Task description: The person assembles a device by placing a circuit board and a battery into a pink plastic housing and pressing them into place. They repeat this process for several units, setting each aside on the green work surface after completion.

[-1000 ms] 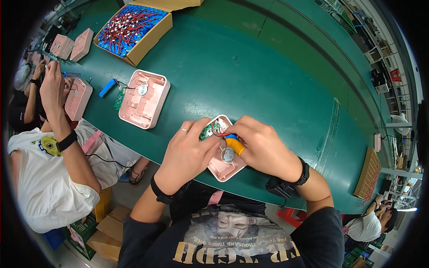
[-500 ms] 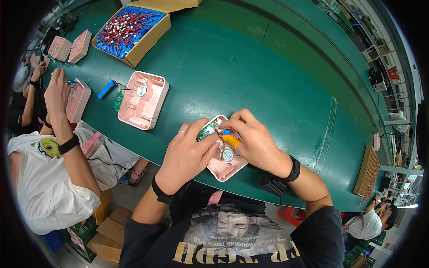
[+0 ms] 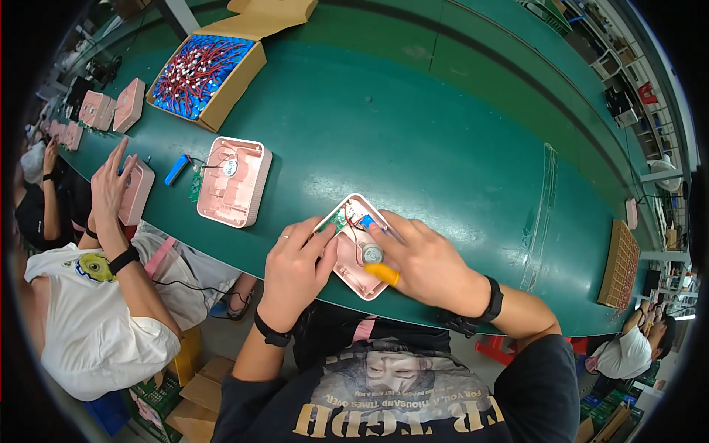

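Tilted on the table before me is a pink plastic housing (image 3: 348, 277) with a white rim. It holds a green circuit board (image 3: 338, 220), a round silver speaker (image 3: 372, 254), thin red and black wires and a blue battery (image 3: 366, 221). My left hand (image 3: 294, 260), with a ring on one finger, closes on the housing's left side, its thumb reaching in by the board. On the opposite wall my right hand (image 3: 427, 258) is closed too. One of its fingertips presses at the battery, and a yellow finger cot (image 3: 382, 274) covers another digit. Its outer fingers are partly hidden.
An open carton (image 3: 229, 92) of blue batteries stands at the back left. Another pink housing (image 3: 247, 177) lies nearer, its battery (image 3: 176, 170) beside it. To my left a co-worker's hand (image 3: 109, 184) is over a third housing. A brown tray (image 3: 619, 264) sits far right.
My right hand's yellow-tipped digit has come down off the battery toward the near end of the housing. The battery sits lower against the upper right wall. My left hand has shifted slightly left.
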Tool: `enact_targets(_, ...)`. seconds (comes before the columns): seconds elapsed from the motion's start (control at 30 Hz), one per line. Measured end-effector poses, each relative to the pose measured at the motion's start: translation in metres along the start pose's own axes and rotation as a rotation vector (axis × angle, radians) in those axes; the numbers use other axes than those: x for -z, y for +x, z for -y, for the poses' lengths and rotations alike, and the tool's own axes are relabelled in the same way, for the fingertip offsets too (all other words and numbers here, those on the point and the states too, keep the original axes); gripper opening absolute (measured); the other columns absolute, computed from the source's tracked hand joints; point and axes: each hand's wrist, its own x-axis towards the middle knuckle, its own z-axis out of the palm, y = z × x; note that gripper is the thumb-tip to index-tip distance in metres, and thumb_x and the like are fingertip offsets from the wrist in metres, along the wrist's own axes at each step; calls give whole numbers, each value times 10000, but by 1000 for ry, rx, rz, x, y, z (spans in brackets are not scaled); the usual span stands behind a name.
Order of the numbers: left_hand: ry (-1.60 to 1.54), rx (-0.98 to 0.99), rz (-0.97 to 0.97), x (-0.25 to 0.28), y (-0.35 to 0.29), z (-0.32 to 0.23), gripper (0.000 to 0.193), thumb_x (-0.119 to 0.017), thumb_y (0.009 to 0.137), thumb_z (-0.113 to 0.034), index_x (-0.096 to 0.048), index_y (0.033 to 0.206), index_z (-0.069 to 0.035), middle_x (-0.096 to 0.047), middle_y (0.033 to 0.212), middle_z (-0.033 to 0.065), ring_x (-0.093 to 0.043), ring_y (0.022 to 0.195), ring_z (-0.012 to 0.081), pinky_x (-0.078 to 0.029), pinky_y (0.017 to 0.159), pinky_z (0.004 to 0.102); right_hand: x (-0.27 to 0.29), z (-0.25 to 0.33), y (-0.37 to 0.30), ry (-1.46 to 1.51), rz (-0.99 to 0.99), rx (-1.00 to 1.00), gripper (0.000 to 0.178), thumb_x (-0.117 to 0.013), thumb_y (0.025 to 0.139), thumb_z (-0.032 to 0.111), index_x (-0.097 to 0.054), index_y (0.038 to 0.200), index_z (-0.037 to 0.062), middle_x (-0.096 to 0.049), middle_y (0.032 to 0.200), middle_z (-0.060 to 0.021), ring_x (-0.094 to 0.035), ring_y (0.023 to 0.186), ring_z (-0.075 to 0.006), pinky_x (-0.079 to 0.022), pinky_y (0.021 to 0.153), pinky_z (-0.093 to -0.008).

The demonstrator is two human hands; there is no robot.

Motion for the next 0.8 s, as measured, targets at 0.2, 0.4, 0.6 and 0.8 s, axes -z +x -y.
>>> enact_targets(0.2, 23, 1, 77, 0, 9, -5, 209, -786, 906, -82, -780, 1102, -9, -712, 1106, 141, -701, 927, 332, -592, 797, 429, -9, 20, -9, -119, 31, -70, 913, -875, 798, 494, -575, 1422, -102, -505, 1485, -331, -620, 1187, -447, -589, 933, -479)
enact_targets(0.4, 55, -11, 71, 1, 3, -7, 195, -784, 914, -90, -777, 1090, -5, -711, 1106, 148, -701, 915, 330, -591, 799, 430, -27, 17, -8, -202, 67, -119, 964, -898, 722, 417, -541, 1439, -120, -493, 1449, -318, -603, 1174, -440, -570, 972, -486)
enact_targets(0.6, -6, 14, 118, 6, 11, -17, 198, -768, 930, -86, -775, 1115, -15, -727, 1112, 161, -712, 933, 345, -588, 816, 429, -8, -1, -14, -75, 22, -41, 953, -900, 711, 395, -548, 1451, -91, -510, 1406, -285, -613, 1152, -424, -570, 965, -479)
enact_targets(0.8, -16, 38, 116, 5, 8, -16, 224, -781, 916, -93, -769, 1126, -18, -727, 1132, 158, -715, 930, 344, -591, 816, 428, -5, -9, -14, -47, 13, 5, 954, -904, 725, 401, -543, 1470, -73, -497, 1434, -286, -612, 1157, -432, -566, 974, -484)
